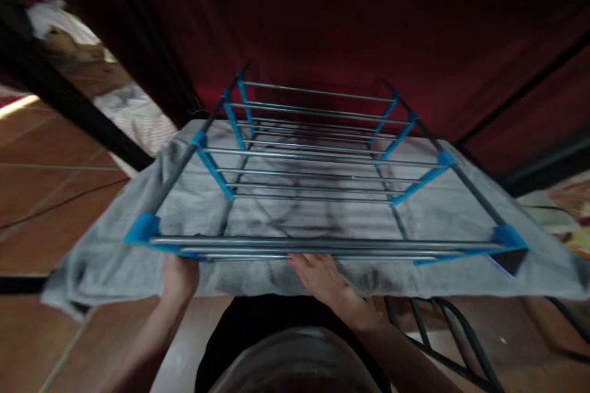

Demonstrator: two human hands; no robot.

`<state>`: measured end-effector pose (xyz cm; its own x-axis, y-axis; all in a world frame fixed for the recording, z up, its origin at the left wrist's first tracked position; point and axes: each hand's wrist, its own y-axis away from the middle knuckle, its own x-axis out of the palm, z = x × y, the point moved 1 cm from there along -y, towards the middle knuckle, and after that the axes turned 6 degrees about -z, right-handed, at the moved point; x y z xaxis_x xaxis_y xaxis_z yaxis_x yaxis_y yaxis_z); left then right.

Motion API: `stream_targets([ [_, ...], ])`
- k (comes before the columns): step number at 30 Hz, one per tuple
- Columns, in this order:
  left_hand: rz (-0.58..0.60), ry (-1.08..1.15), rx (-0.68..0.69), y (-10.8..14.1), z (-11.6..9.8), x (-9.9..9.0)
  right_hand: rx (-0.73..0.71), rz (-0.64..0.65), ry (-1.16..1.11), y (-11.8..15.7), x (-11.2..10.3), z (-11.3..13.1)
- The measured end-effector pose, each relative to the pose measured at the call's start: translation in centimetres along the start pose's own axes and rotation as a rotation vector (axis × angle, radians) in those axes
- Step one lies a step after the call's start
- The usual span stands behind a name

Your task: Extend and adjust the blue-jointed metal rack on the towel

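A metal rack [322, 158] with grey rods and blue plastic joints stands on a grey cloth [258, 221] in front of me. My left hand [180, 273] is at the near left end of the rack, beside the blue corner joint, with its fingers wrapped round the lowest near rods and partly hidden by them. Near the middle of the same rods is my right hand [318, 276], its fingers reaching forward under or against them; the fingertips are hidden behind the rods.
Dark red fabric [322, 24] hangs behind the rack. A dark flat object [511, 260] lies by the near right corner. Black metal tubing [468, 334] stands below the right edge. Striped cloth [136, 120] and a cable [64, 201] are at left.
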<state>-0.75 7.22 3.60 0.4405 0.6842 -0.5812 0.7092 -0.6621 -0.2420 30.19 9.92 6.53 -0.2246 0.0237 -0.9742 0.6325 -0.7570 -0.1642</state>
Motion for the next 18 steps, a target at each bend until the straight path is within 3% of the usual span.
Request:
stream_targets([
  [3,-0.028,-0.095,-0.030,0.1,2.2,-1.8,-0.017,-0.088,0.011,0.2,0.7,-0.2],
  [10,-0.052,0.092,-0.054,0.4,1.9,-0.7,-0.027,-0.117,-0.002,0.6,0.8,-0.2],
  [18,-0.042,0.142,-0.084,0.5,2.1,-0.5,-0.022,-0.121,0.029,0.5,0.9,-0.1],
])
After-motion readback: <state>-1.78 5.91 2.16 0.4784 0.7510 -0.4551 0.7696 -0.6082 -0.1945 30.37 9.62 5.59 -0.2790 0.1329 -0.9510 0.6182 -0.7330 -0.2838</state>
